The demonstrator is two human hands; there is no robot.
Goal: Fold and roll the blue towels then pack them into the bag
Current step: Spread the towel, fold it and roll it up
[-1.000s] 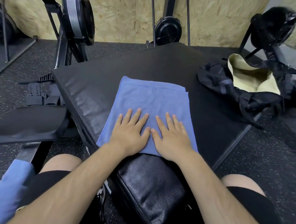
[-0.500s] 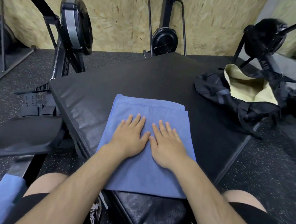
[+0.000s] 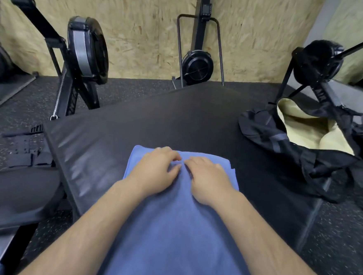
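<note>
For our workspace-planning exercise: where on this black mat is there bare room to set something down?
Bare mat lies left of the blue towel, beyond its far end, and in the strip between it and the black bag. Crowded: the near middle, where the left hand and right hand grip the towel.

From the left hand (image 3: 154, 172) and right hand (image 3: 207, 180), both curling their fingers into the far end of the blue towel (image 3: 170, 222), bare black mat (image 3: 177, 120) is stretching open from 10 through 12 to 1 o'clock. At 2 o'clock the open bag (image 3: 262, 130) is sitting on the mat's corner, with bare mat lying between it and the right hand. Off the mat, one rowing machine (image 3: 85, 49) is standing at 10 o'clock, another (image 3: 197, 67) at 12, and a third (image 3: 319, 61) behind the bag. A black seat pad (image 3: 11, 190) is crowding the mat's edge at 8 o'clock.
</note>
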